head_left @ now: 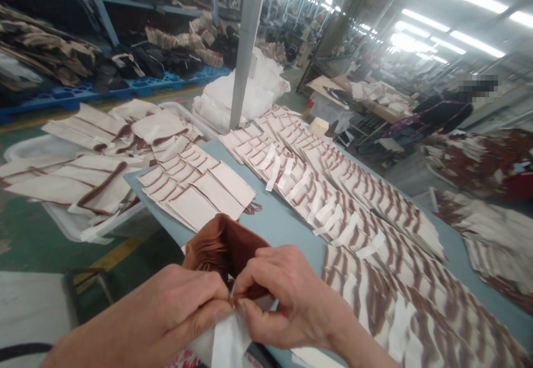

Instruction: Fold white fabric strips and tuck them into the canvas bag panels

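Note:
Both hands meet low in the head view, fingertips nearly touching. My left hand (pixel 187 296) pinches the edge of a brown leather piece (pixel 220 240), its thumb pressed against the fingers. From the other side my right hand (pixel 287 296) pinches the same edge between thumb and forefinger. The brown piece curls upward behind the hands, with gathered folds at its left. A white strip (pixel 227 340) hangs below the fingertips. What exactly lies between the fingertips is too small to make out. Just beyond, stacked cream panels with brown edges (pixel 195 185) lie on the blue-grey table (pixel 275 218).
Long overlapping rows of cream panels (pixel 353 190) with white strips cover the table's right side. At left stands a plastic bin (pixel 104 223) heaped with similar pieces. A metal post (pixel 247 51) rises behind the table. One person (pixel 437 112) is at the back right.

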### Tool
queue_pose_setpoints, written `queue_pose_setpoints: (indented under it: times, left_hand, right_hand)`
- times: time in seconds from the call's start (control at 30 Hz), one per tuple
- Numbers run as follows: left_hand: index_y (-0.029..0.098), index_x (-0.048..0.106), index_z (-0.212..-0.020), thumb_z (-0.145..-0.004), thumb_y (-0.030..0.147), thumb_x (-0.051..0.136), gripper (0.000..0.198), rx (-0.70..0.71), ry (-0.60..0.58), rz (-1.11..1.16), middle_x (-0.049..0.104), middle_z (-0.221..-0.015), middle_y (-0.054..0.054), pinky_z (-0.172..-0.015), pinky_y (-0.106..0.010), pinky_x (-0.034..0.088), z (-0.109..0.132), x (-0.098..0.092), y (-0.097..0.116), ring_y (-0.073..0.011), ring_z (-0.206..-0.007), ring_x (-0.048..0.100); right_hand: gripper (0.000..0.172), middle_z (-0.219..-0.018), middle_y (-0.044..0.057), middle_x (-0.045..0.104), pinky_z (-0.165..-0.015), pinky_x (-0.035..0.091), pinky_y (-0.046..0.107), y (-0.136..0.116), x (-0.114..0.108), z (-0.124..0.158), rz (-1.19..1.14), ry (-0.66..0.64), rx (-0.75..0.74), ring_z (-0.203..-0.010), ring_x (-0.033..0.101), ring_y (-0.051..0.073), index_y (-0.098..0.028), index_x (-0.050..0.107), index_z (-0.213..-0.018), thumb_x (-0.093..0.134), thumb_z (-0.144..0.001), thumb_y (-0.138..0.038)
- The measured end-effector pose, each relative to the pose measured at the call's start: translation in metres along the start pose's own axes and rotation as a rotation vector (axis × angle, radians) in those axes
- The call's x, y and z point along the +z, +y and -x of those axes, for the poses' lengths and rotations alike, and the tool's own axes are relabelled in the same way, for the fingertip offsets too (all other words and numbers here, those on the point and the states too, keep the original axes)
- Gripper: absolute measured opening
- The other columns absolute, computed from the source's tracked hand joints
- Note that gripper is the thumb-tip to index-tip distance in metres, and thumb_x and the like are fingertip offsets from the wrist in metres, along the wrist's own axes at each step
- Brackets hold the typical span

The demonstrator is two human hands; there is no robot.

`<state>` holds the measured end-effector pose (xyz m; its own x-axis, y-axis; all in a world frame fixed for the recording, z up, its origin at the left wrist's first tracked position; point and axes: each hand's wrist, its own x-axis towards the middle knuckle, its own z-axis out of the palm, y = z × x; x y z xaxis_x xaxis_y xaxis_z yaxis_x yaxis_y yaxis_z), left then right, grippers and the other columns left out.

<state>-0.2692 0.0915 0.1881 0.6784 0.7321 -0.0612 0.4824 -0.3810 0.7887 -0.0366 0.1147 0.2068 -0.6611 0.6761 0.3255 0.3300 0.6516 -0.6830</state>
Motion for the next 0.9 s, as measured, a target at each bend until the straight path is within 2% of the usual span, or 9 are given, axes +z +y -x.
queue_pose_setpoints:
  times: [0.1, 0.23, 0.37, 0.47, 0.53, 0.6, 0.67, 0.77, 0.9]
  left_hand:
    - [0.024, 0.058, -0.080, -0.110, 0.038, 0.043, 0.036, -0.044, -0.036, 0.049, 0.062, -0.074, 0.007, -0.066, -0.025, 0.035, 0.001, -0.001, -0.002, -0.0118, -0.069, 0.058]
    - [0.022, 0.052, -0.075, -0.107, 0.040, 0.047, 0.037, -0.075, -0.104, 0.171, 0.053, -0.069, 0.008, -0.062, -0.024, 0.033, -0.002, -0.004, -0.005, -0.0097, -0.064, 0.051]
    - [0.022, 0.046, -0.072, -0.102, 0.033, 0.051, 0.032, 0.006, -0.048, 0.174, 0.046, -0.065, 0.009, -0.059, -0.024, 0.030, -0.001, 0.000, -0.007, -0.0090, -0.059, 0.045]
    - [0.023, 0.047, -0.074, -0.100, 0.024, 0.050, 0.027, 0.065, 0.030, 0.093, 0.052, -0.066, 0.009, -0.062, -0.024, 0.032, 0.003, 0.006, -0.006, -0.0089, -0.060, 0.049]
    - [0.023, 0.047, -0.074, -0.103, 0.025, 0.049, 0.029, 0.087, 0.057, 0.046, 0.057, -0.068, 0.009, -0.063, -0.023, 0.034, 0.005, 0.007, -0.004, -0.0092, -0.062, 0.052]
    - [0.023, 0.049, -0.075, -0.107, 0.030, 0.048, 0.033, 0.092, 0.070, 0.009, 0.059, -0.070, 0.009, -0.065, -0.023, 0.035, 0.007, 0.008, -0.003, -0.0098, -0.065, 0.054]
    - [0.023, 0.050, -0.075, -0.109, 0.035, 0.047, 0.036, 0.078, 0.091, -0.002, 0.060, -0.072, 0.009, -0.066, -0.023, 0.036, 0.010, 0.007, -0.004, -0.0102, -0.067, 0.056]
    - [0.023, 0.052, -0.076, -0.108, 0.039, 0.049, 0.036, 0.032, 0.086, 0.047, 0.059, -0.072, 0.008, -0.067, -0.022, 0.037, 0.015, 0.008, -0.011, -0.0106, -0.069, 0.056]
    - [0.023, 0.053, -0.075, -0.106, 0.045, 0.051, 0.037, -0.011, 0.041, 0.178, 0.055, -0.069, 0.008, -0.065, -0.023, 0.035, 0.019, 0.013, -0.024, -0.0108, -0.066, 0.052]
  right_hand:
    - [0.010, -0.058, -0.006, 0.061, -0.054, 0.035, 0.025, 0.000, 0.003, 0.000, -0.039, -0.009, -0.009, -0.050, 0.049, 0.011, -0.023, 0.057, -0.079, 0.054, -0.077, -0.014]
    - [0.010, -0.063, -0.004, 0.064, -0.061, 0.039, 0.027, -0.002, 0.002, -0.001, -0.023, -0.051, -0.048, -0.055, 0.051, 0.012, -0.023, 0.056, -0.084, 0.054, -0.089, -0.014]
    - [0.009, -0.072, -0.003, 0.066, -0.070, 0.042, 0.026, -0.005, -0.005, -0.002, -0.130, -0.118, -0.003, -0.065, 0.057, 0.012, -0.023, 0.058, -0.089, 0.055, -0.097, -0.021]
    - [0.025, -0.074, -0.002, 0.064, -0.076, 0.040, 0.028, -0.006, -0.005, -0.004, -0.132, -0.158, 0.038, -0.069, 0.056, 0.014, -0.022, 0.056, -0.086, 0.045, -0.106, -0.032]
    - [0.039, -0.070, -0.002, 0.057, -0.073, 0.037, 0.030, -0.005, -0.001, -0.006, -0.082, -0.182, 0.061, -0.066, 0.050, 0.015, -0.023, 0.049, -0.078, 0.031, -0.111, -0.036]
    - [0.046, -0.064, -0.003, 0.047, -0.069, 0.033, 0.031, -0.003, 0.005, -0.008, -0.074, -0.195, 0.084, -0.062, 0.042, 0.015, -0.023, 0.041, -0.073, 0.024, -0.113, -0.041]
    - [0.051, -0.061, -0.004, 0.041, -0.065, 0.030, 0.030, 0.000, 0.011, -0.010, -0.137, -0.206, 0.101, -0.059, 0.038, 0.014, -0.023, 0.037, -0.070, 0.027, -0.113, -0.048]
    - [0.054, -0.059, -0.005, 0.040, -0.058, 0.029, 0.026, 0.003, 0.014, -0.010, -0.314, -0.226, 0.151, -0.056, 0.038, 0.011, -0.022, 0.040, -0.067, 0.041, -0.109, -0.056]
    - [0.037, -0.055, -0.010, 0.039, -0.053, 0.030, 0.020, 0.002, 0.012, -0.007, -0.480, -0.234, 0.234, -0.048, 0.034, 0.006, -0.021, 0.050, -0.070, 0.061, -0.099, -0.040]
